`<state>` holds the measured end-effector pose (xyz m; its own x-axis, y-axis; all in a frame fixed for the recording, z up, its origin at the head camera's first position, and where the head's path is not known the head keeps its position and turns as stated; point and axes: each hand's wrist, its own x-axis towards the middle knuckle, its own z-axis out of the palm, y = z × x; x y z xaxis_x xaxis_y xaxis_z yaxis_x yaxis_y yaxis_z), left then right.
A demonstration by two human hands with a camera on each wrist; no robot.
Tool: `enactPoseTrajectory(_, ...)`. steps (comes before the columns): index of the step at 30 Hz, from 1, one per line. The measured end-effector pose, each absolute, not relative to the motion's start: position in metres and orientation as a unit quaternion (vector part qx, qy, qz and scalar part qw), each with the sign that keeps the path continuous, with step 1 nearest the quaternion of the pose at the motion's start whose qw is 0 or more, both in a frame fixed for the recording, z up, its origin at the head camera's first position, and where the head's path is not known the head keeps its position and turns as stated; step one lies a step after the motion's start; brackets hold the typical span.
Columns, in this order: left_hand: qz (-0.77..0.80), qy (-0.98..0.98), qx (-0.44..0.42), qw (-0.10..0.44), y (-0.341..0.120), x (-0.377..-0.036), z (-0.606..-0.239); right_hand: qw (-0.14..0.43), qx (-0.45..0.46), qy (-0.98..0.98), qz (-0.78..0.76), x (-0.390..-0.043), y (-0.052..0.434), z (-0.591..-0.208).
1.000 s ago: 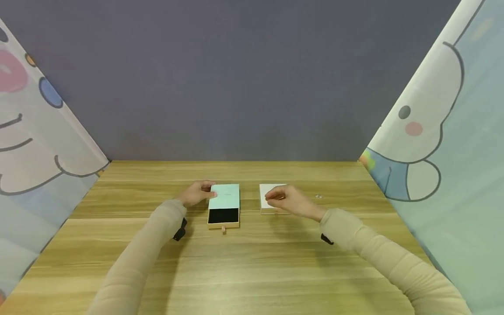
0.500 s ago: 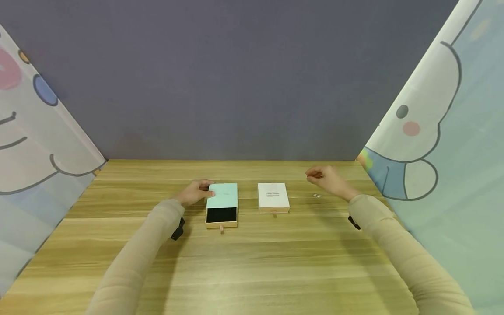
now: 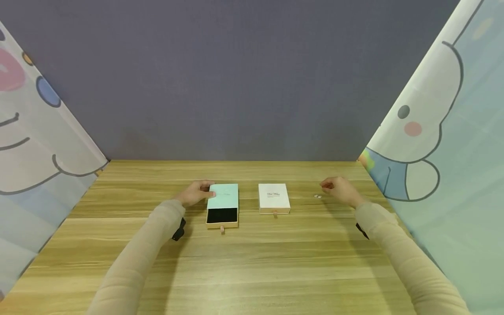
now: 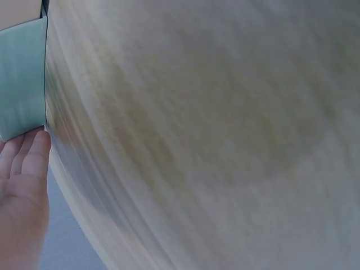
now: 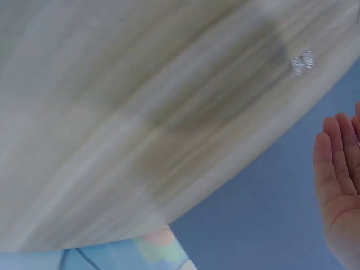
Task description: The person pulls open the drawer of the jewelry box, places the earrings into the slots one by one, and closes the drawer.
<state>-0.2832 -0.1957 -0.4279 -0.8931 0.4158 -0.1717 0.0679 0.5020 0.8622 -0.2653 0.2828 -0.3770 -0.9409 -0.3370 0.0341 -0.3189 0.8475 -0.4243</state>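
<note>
A mint-green box lies on the wooden table, its drawer pulled toward me and showing a black lining. My left hand holds the box's far left corner; in the left wrist view its fingers touch the mint sleeve. Right of it lies a shut white box with a small pull tab. Two tiny shiny pieces lie further right, also seen as small shiny pieces in the right wrist view. My right hand hovers just right of them and holds nothing, fingers relaxed.
A grey-blue wall closes off the back of the table. Cartoon-printed curtains hang along the left and right sides. The wide near part of the tabletop carries only my two sleeved forearms.
My right hand left the white box, swung right past the shiny pieces, then dropped slightly closer to them. The left hand and both boxes stayed put.
</note>
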Motion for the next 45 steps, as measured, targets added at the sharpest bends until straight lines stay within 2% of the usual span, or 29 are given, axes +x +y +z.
enactPoseTrajectory(7, 0.475, 0.85, 0.14, 0.178, -0.194, -0.285, -0.43, 0.019, -0.169, 0.96, -0.221, -0.268, 0.292, -0.397)
enactPoseTrajectory(16, 0.465, 0.857, 0.142, 0.171, -0.195, -0.282, -0.427, 0.051, -0.162, 0.961, -0.216, -0.275, 0.293, -0.415)
enactPoseTrajectory(45, 0.475, 0.849, 0.147, 0.176, -0.195, -0.284, -0.428, 0.035, -0.131, 0.966, -0.218, -0.275, 0.289, -0.422)
